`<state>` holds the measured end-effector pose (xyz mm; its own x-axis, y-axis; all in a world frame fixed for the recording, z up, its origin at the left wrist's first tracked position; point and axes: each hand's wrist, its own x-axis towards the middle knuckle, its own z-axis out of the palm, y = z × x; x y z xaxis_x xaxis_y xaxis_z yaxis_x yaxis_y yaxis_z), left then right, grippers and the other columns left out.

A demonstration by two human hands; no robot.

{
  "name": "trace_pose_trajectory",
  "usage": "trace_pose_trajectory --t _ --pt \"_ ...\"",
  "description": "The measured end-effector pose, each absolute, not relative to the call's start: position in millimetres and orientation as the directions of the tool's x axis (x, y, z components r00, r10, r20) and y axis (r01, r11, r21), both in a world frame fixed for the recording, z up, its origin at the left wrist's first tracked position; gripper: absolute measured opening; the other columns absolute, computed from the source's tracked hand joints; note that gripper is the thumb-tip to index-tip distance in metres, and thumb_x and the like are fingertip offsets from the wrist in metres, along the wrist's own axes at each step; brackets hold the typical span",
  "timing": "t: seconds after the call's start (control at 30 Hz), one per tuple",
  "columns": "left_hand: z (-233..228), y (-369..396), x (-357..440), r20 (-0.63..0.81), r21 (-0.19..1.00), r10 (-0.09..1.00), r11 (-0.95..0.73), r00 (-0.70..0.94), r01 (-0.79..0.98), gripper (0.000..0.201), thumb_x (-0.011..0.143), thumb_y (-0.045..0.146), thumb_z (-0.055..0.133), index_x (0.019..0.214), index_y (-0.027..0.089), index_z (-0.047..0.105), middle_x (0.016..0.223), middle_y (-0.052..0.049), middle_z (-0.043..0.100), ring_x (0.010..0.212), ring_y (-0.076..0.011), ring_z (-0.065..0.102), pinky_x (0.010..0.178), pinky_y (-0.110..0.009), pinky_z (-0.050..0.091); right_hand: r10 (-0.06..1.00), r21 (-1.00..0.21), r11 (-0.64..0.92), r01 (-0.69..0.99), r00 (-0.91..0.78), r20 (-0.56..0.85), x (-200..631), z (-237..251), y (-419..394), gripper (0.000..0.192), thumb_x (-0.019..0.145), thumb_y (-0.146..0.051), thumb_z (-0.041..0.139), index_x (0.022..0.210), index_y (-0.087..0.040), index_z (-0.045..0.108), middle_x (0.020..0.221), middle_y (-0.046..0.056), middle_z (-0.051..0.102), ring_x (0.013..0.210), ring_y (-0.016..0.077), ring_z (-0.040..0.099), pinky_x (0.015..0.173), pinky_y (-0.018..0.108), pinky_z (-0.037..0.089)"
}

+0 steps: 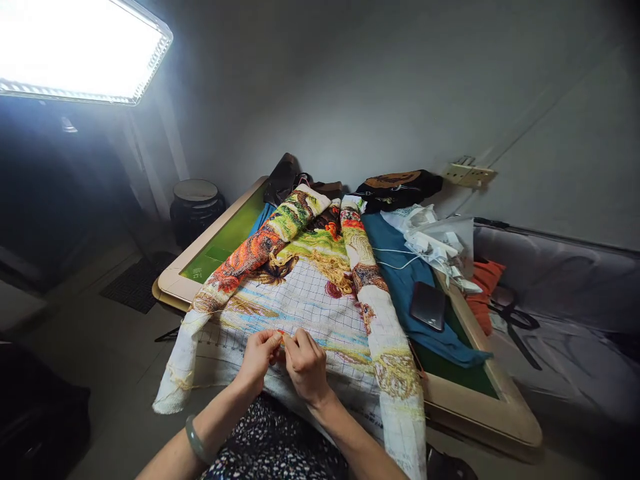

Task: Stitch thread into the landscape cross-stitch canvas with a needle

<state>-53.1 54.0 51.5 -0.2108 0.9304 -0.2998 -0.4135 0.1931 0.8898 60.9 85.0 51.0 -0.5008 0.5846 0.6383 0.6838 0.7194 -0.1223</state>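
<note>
A large cross-stitch cloth (313, 293) with a grid and coloured stitching spreads before me, its two sides rolled up. Over its near part, my left hand (259, 357) and my right hand (306, 365) meet, thumbs and fingers pinched together. A tiny orange-red bit (281, 333) shows between the fingertips; it is too small to name, and which hand grips it is unclear. The left roll (260, 250) carries green and orange stitching. Along the other side, the right roll (367, 280) runs down past my right forearm. Loose yellowish threads (333, 267) hang on the cloth.
Under the cloth is a table with a pale frame (510, 413) and green top. A blue cloth (400, 300), a dark phone (427, 306) and plastic bags (440, 240) lie at right. A bright lamp (80, 50) hangs upper left. A stool (196, 207) stands behind.
</note>
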Motion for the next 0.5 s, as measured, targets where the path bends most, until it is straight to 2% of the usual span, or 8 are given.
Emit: trace_pose_trajectory --t 0.1,0.2,0.27,0.33,0.4,0.47,0.5 --pt "45 48 -55 -0.347 0.883 0.919 0.252 -0.187 -0.396 0.04 0.063 0.048 0.07 0.054 0.016 0.047 0.045 0.006 0.041 0.043 -0.0065 0.03 0.046 -0.023 0.019 0.614 -0.116 0.683 0.721 -0.481 0.626 68 53 93 0.027 0.087 -0.003 0.046 0.068 -0.018 0.058 0.066 0.003 0.047 0.062 0.0165 0.045 0.055 0.026 0.031" --pt "46 42 -55 -0.295 0.877 0.935 0.184 -0.196 -0.443 0.036 0.069 0.046 0.067 0.06 0.017 0.049 0.051 0.004 0.047 0.048 -0.009 0.041 0.05 -0.023 0.028 0.646 -0.151 0.677 0.721 -0.482 0.592 77 58 101 0.026 0.082 0.0 0.049 0.066 -0.018 0.059 0.066 0.002 0.049 0.063 0.0159 0.047 0.055 0.025 0.031" --pt "53 40 -55 -0.202 0.869 0.949 0.059 -0.243 -0.49 0.031 0.073 0.044 0.065 0.067 0.017 0.051 0.065 0.0 0.056 0.063 -0.0126 0.052 0.059 -0.025 0.037 0.677 -0.242 0.686 0.686 -0.479 0.56 82 60 104 0.025 0.081 0.0 0.051 0.066 -0.018 0.062 0.066 0.001 0.049 0.061 0.0145 0.048 0.054 0.024 0.033" --pt "64 39 -56 -0.111 0.846 0.951 -0.063 -0.289 -0.53 0.028 0.074 0.043 0.066 0.072 0.018 0.052 0.08 -0.003 0.06 0.078 -0.0156 0.056 0.07 -0.027 0.041 0.718 -0.385 0.678 0.626 -0.454 0.527 86 63 105 0.026 0.082 -0.002 0.051 0.066 -0.018 0.064 0.065 0.0 0.051 0.058 0.0129 0.049 0.053 0.023 0.035" --pt "74 38 -60 -0.06 0.808 0.955 -0.125 -0.29 -0.576 0.029 0.074 0.043 0.065 0.072 0.019 0.049 0.072 0.0 0.055 0.073 -0.0142 0.055 0.072 -0.029 0.043 0.761 -0.531 0.648 0.546 -0.428 0.487 90 67 106 0.024 0.082 -0.005 0.054 0.067 -0.018 0.067 0.064 0.0 0.053 0.058 0.0124 0.051 0.054 0.022 0.038" --pt "80 36 -63 -0.065 0.775 0.97 -0.098 -0.233 -0.624 0.03 0.077 0.044 0.063 0.073 0.021 0.044 0.055 0.008 0.038 0.052 -0.0087 0.043 0.059 -0.024 0.041 0.797 -0.649 0.601 0.466 -0.414 0.441 94 74 104 0.019 0.08 -0.008 0.057 0.07 -0.018 0.07 0.064 0.001 0.056 0.058 0.013 0.054 0.054 0.023 0.04" --pt "81 34 -65 -0.085 0.769 0.977 -0.06 -0.194 -0.637 0.03 0.077 0.044 0.063 0.074 0.022 0.042 0.052 0.01 0.029 0.045 -0.0065 0.033 0.05 -0.021 0.036 0.811 -0.697 0.575 0.429 -0.413 0.414 97 79 103 0.016 0.08 -0.011 0.059 0.071 -0.017 0.071 0.064 0.001 0.058 0.058 0.0132 0.054 0.053 0.023 0.04"
